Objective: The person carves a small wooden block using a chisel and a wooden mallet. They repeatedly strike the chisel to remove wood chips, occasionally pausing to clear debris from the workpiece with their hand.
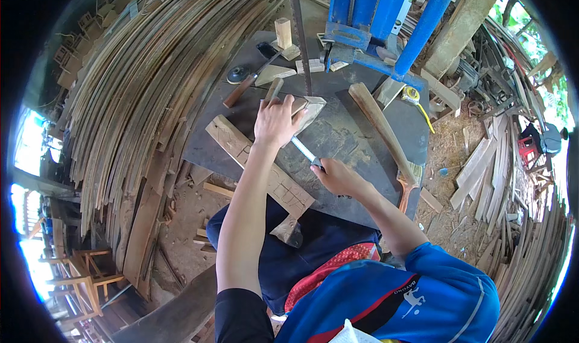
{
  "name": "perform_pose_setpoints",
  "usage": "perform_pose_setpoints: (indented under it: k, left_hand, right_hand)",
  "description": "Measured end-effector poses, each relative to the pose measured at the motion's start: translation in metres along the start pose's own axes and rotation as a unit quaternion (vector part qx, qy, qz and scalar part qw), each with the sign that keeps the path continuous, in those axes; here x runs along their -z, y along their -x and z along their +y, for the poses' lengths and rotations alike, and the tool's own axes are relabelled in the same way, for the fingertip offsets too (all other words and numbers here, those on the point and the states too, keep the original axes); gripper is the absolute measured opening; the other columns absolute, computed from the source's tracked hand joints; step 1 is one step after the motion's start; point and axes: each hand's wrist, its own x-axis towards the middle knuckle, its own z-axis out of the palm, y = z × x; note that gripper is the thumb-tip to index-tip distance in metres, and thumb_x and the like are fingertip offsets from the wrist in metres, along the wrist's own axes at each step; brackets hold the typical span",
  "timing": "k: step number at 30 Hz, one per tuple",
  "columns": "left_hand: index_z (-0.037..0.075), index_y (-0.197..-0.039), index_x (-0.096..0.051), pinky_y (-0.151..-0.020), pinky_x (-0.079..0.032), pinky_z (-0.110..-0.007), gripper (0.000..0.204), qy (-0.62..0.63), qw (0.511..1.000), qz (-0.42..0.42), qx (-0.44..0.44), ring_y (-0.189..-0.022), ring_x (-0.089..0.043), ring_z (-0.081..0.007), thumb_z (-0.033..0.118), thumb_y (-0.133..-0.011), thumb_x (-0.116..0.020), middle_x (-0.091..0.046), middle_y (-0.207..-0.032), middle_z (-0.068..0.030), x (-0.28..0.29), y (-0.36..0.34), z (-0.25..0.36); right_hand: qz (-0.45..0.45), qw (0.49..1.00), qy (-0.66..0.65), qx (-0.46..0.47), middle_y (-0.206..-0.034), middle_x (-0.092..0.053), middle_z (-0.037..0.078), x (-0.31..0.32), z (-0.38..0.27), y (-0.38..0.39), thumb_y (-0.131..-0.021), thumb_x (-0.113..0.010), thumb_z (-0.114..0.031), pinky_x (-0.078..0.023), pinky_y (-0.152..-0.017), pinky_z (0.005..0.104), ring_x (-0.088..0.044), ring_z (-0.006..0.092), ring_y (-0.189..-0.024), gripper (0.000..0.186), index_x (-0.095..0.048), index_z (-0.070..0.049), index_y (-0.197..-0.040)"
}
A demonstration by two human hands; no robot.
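1. Left hand (276, 121): fingers bent over the pale wood piece (312, 111), thumb on its near side; partly closed, pinning it on the dark tabletop (338, 135).
2. Right hand (339, 175): closed round the grip of a thin pale strip tool (303, 148), its far end just beside the wood. Exact kind: can't tell.
3. Risk: upright saw blade (300, 35) stands right by the left fingers. If the wood slips or the grip rolls, fingers could meet the teeth. Running or stopped: can't tell.
4. Risk: strip points at the left hand; a push that skids off the edge could reach the thumb.
5. Risk: marked board (283, 189) overhangs the near table edge; a forearm knock could tip it.
6. Count: two hands, one wood piece in hand, one strip tool, one saw blade, one marked board, one long bar (380, 129), one yellow tape measure (411, 94), one upright block (283, 32).
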Motion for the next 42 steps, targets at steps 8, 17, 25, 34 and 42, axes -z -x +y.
perform_pose_setpoints:
  k: [8, 17, 25, 34, 42]
  left_hand:
    - [0.005, -0.113, -0.058, -0.097, -0.046, -0.047, 0.042, 0.033, 0.999, 0.024, -0.036, -0.095, -0.067, -0.0325, 0.044, -0.097, -0.058, -0.069, -0.079, -0.0185, -0.002, 0.004, -0.002]
    - [0.006, -0.116, -0.058, -0.095, -0.047, -0.047, 0.041, 0.034, 0.997, 0.029, -0.065, -0.098, -0.066, -0.0314, 0.041, -0.096, -0.061, -0.069, -0.088, -0.0166, 0.001, 0.005, -0.006]
    - [0.01, -0.121, -0.055, -0.091, -0.05, -0.048, 0.035, 0.119, 0.987, 0.075, -0.075, -0.102, -0.066, -0.035, 0.032, -0.095, -0.063, -0.069, -0.108, -0.0148, -0.007, 0.0, -0.006]
    - [0.02, -0.114, -0.059, -0.078, -0.055, -0.053, 0.032, 0.071, 0.996, -0.041, 0.028, -0.09, -0.07, -0.0414, 0.044, -0.093, -0.062, -0.073, -0.094, -0.0158, 0.012, -0.015, 0.018]
    - [0.012, -0.105, -0.066, -0.077, -0.053, -0.05, 0.029, 0.101, 0.994, 0.049, -0.01, -0.089, -0.069, -0.0402, 0.039, -0.096, -0.061, -0.072, -0.094, -0.0181, 0.007, -0.008, 0.017]
  right_hand:
    - [0.012, 1.0, -0.004, 0.023, -0.077, -0.064, 0.03, -0.003, 0.01, 0.003, -0.103, -0.051, -0.035, -0.048, -0.07, 0.0562, -0.064, 0.0503, -0.078, 0.045, -0.06, 0.006, -0.088]
    - [0.028, 0.999, -0.035, 0.001, -0.078, -0.065, 0.03, -0.022, -0.001, 0.006, -0.104, -0.05, -0.034, -0.049, -0.071, 0.0567, -0.064, 0.0501, -0.079, 0.043, -0.06, 0.005, -0.089]
    - [0.029, 0.999, -0.04, 0.008, -0.079, -0.066, 0.029, -0.021, 0.001, 0.006, -0.104, -0.05, -0.032, -0.049, -0.072, 0.0559, -0.065, 0.049, -0.079, 0.041, -0.062, 0.005, -0.093]
    - [0.015, 0.998, -0.049, -0.019, -0.085, -0.069, 0.028, -0.015, -0.001, 0.008, -0.103, -0.05, -0.034, -0.053, -0.076, 0.0559, -0.068, 0.048, -0.084, 0.039, -0.066, 0.002, -0.098]
    - [0.009, 0.995, -0.091, 0.036, -0.089, -0.07, 0.028, -0.005, 0.006, 0.017, -0.102, -0.051, -0.033, -0.053, -0.078, 0.0563, -0.068, 0.049, -0.087, 0.038, -0.067, 0.002, -0.099]
